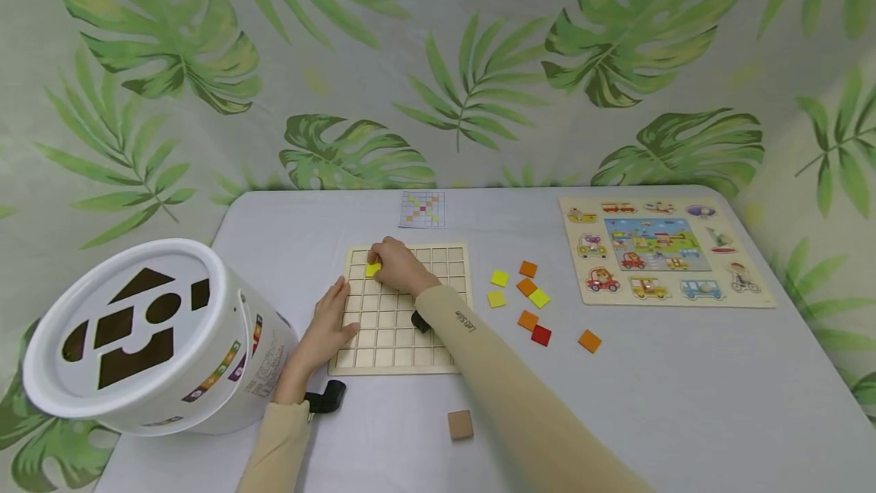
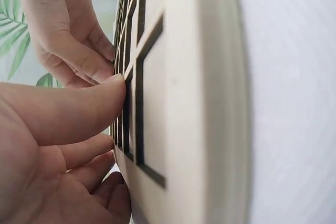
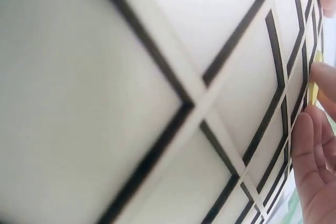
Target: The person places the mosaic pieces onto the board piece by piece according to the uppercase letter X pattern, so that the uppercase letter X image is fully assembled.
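Note:
A wooden grid board [image 1: 367, 319] lies flat on the table. My left hand [image 1: 328, 331] holds its left edge, the thumb [image 2: 68, 111] on the upper face and the other fingers along the side. My right hand [image 1: 402, 266] reaches over the board and pinches a yellow square tile [image 1: 372, 270] at the upper-left cells. Seen from the right wrist, that yellow tile [image 3: 313, 90] stands against the grid beneath the fingertips. Whether it lies fully inside a cell is hidden. The right forearm covers part of the board's right side.
Loose orange [image 1: 590, 341], yellow [image 1: 496, 299] and red [image 1: 541, 335] tiles lie right of the board. Behind it is a small pattern card [image 1: 438, 221]. A white bucket [image 1: 236, 394] stands left, a picture puzzle [image 1: 578, 249] far right, a brown wooden block [image 1: 461, 425] in front.

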Demonstrator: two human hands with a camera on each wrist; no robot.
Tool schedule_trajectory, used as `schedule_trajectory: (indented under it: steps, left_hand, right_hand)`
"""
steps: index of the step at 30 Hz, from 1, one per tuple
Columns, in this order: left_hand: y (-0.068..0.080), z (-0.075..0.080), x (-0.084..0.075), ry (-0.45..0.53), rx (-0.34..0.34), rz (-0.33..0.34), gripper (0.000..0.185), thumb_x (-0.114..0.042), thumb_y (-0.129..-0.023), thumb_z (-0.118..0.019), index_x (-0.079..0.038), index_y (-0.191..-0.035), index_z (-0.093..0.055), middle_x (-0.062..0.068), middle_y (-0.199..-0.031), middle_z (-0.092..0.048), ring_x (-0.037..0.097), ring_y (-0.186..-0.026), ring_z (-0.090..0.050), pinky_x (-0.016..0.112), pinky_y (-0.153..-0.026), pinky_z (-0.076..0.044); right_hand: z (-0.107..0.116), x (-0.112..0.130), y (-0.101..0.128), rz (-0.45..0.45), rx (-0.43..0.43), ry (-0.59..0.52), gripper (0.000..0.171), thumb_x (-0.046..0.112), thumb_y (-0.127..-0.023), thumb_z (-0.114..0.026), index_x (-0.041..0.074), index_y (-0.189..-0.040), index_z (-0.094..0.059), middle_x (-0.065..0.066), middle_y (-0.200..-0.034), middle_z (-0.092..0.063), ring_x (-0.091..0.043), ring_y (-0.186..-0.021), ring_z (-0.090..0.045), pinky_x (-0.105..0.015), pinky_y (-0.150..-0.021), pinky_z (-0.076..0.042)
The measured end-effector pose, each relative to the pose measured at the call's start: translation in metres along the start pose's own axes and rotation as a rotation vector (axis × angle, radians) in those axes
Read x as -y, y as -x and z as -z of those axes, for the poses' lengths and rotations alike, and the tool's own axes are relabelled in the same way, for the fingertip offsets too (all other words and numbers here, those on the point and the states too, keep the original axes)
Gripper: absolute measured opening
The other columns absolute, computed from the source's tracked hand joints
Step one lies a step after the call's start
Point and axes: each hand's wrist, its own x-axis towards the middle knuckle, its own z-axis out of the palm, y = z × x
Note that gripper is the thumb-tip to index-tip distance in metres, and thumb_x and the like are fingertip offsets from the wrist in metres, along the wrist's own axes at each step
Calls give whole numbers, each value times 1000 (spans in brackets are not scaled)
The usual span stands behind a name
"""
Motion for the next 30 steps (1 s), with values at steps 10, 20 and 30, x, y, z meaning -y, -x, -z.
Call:
schedule_trajectory:
  steps: [10, 20, 30]
  left_hand:
    - [1, 0, 1, 27, -1, 24, 70, 6, -80, -58, 13, -137, -18, 22, -147, -7, 39, -132, -2, 54, -103, -7]
    - [3, 0, -2, 49, 13, 42, 70, 4, -81, -57, 11, -138, -16, 20, -148, -5, 36, -133, 0, 52, -104, -5]
    - [3, 0, -1, 45, 11, 42, 70, 5, -81, -57, 11, -138, -17, 20, -148, -5, 36, -133, -1, 52, -104, -6]
  right_hand:
    - [35, -32, 30, -3, -66, -284, 21, 5, -80, -65, 1, -101, -63, -5, -89, -58, -15, -81, -52, -24, -72, -44]
    - [89, -116, 113, -70, -194, -357, 22, 6, -83, -63, 1, -103, -63, -12, -100, -62, -21, -85, -56, -32, -74, -47]
    - [108, -163, 168, -268, -168, -277, 25, 3, -84, -59, 5, -109, -60, -11, -109, -57, -27, -96, -51, -41, -84, -43]
